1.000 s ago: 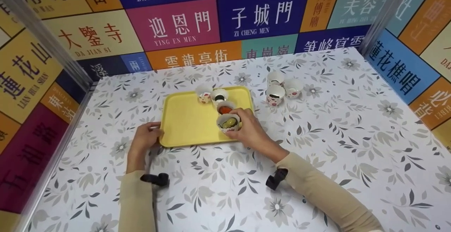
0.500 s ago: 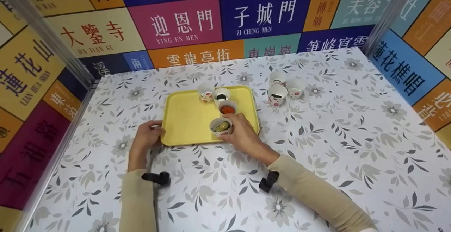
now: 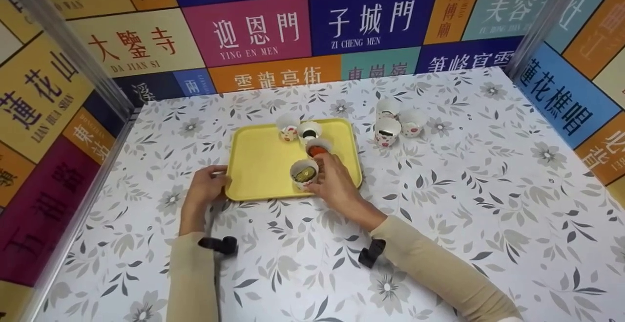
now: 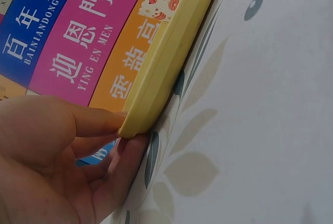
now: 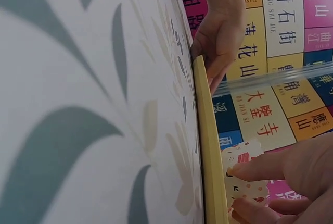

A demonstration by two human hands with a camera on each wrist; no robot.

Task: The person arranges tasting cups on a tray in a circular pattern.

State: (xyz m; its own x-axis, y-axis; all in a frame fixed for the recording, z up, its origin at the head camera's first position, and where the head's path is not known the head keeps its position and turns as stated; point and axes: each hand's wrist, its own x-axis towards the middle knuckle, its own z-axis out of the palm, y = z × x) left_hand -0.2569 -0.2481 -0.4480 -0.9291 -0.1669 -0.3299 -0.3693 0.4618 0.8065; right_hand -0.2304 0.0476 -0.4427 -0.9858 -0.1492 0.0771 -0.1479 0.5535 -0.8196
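My left hand (image 3: 204, 185) pinches the left edge of the yellow tray (image 3: 263, 161), thumb above the rim and fingers under it in the left wrist view. Between thumb and fingers, my right hand (image 3: 337, 185) holds a patterned paper cup (image 3: 299, 181) with a shiny yellow-green item inside, at the tray's front right. Just behind it, a paper cup with orange-red contents (image 3: 317, 150) is partly covered by the right fingers. Farther back on the tray stand a cup with dark contents (image 3: 310, 126) and another patterned cup (image 3: 289, 131).
Right of the tray, three more paper cups stand close together: a front cup with something dark in it (image 3: 386, 140), a back cup (image 3: 386, 106) and a right cup (image 3: 411, 129). Printed panels (image 3: 254, 33) wall off the back and sides of the flower-patterned table (image 3: 439, 204).
My right hand has moved the cup with the yellow-green item leftward along the tray's front, away from the orange-red cup. My left hand keeps its grip on the tray edge.
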